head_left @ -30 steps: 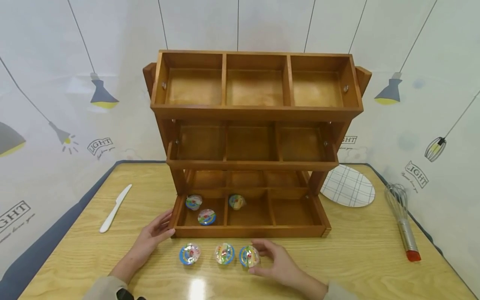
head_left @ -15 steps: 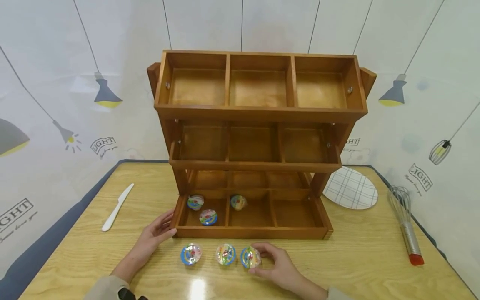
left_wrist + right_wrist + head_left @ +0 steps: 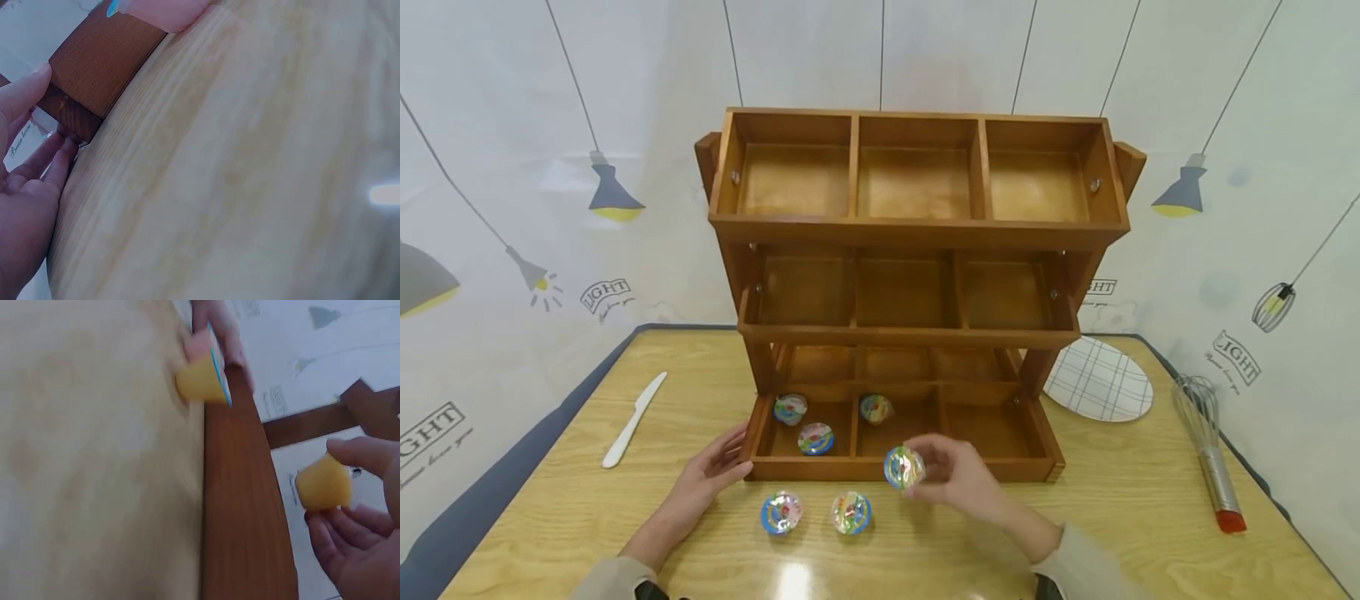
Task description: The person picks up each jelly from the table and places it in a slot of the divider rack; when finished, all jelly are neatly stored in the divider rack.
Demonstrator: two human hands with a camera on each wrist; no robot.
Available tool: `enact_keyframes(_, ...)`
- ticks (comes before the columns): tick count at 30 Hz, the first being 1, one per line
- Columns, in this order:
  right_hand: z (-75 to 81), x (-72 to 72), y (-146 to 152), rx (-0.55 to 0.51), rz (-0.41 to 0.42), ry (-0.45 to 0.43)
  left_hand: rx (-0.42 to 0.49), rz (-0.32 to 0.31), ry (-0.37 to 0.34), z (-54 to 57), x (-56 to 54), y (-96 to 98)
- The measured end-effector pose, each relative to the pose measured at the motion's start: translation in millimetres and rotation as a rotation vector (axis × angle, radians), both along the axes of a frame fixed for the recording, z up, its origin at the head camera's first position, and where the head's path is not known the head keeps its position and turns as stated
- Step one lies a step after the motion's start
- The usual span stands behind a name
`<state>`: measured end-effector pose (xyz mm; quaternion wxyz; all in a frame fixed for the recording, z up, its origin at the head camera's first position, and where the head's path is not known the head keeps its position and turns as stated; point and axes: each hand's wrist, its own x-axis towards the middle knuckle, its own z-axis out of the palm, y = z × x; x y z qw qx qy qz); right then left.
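My right hand pinches a jelly cup with a printed foil lid, in front of the bottom tier of the brown wooden shelf. In the right wrist view this jelly cup is yellow, held between thumb and fingers. My left hand grips the shelf's front left corner, the thumb at the front and the fingers around the side. Two more jelly cups stand on the table: a pink one and a yellow one. The bottom left compartment holds two cups; the middle one holds one cup.
A white table knife lies at left on the wooden table. Right of the shelf are a checked plate and a whisk with a red end. The shelf's upper two tiers overhang the bottom one.
My right hand has lifted the jelly cup off the table and carried it forward to the shelf's front edge. The left hand keeps its place at the corner.
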<state>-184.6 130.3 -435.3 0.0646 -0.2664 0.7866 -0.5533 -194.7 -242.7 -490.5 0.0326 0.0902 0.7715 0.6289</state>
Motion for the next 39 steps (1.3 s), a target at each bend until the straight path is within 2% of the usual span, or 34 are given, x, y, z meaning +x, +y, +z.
enact_keyframes(3, 13.1, -29.4, -1.4, 0.129, -0.098, 0.047, 0.001, 0.006, -0.003, 0.8, 0.2, -1.7)
enact_keyframes(6, 19.4, -53.3, -5.1, 0.336, -0.171, 0.05, 0.001, 0.003, 0.003, 1.2, 0.2, -1.6)
enact_keyframes(9, 19.9, -66.8, -10.4, 0.492, -0.145, 0.031, 0.006, 0.001, 0.013, 1.1, 0.8, -0.5)
enact_keyframes(14, 15.3, -72.3, -16.9, 0.593, -0.094, 0.024, 0.014, 0.002, 0.007, -0.8, 1.2, 1.6)
enact_keyframes(22, 21.3, -70.1, -16.4, 0.629, -0.135, 0.009, 0.003, -0.002, -0.011, 1.0, -0.1, 0.0)
enact_keyframes(25, 22.9, -68.0, -13.2, 0.582, -0.124, 0.033, 0.0, 0.002, -0.009, 1.1, 0.6, -0.5)
enact_keyframes(27, 23.0, -64.5, -9.3, 0.512, -0.102, 0.055, 0.002, 0.004, -0.008, 0.9, 1.4, -0.3)
enact_keyframes(30, 21.8, -54.2, -2.7, 0.348, -0.065, 0.067, 0.002, 0.001, -0.006, 0.4, 2.1, -0.1)
enact_keyframes(32, 20.0, -43.8, -0.8, 0.187, -0.023, 0.037, 0.0, -0.003, -0.002, 0.3, 2.0, 0.0)
enact_keyframes(36, 9.5, -20.0, -6.7, -0.12, 0.112, 0.004, -0.003, -0.006, 0.019, 0.8, 0.9, 0.2)
enact_keyframes(39, -5.8, -3.6, -17.8, -0.2, 0.202, 0.009, -0.001, -0.004, 0.029, 1.6, 0.7, 0.6)
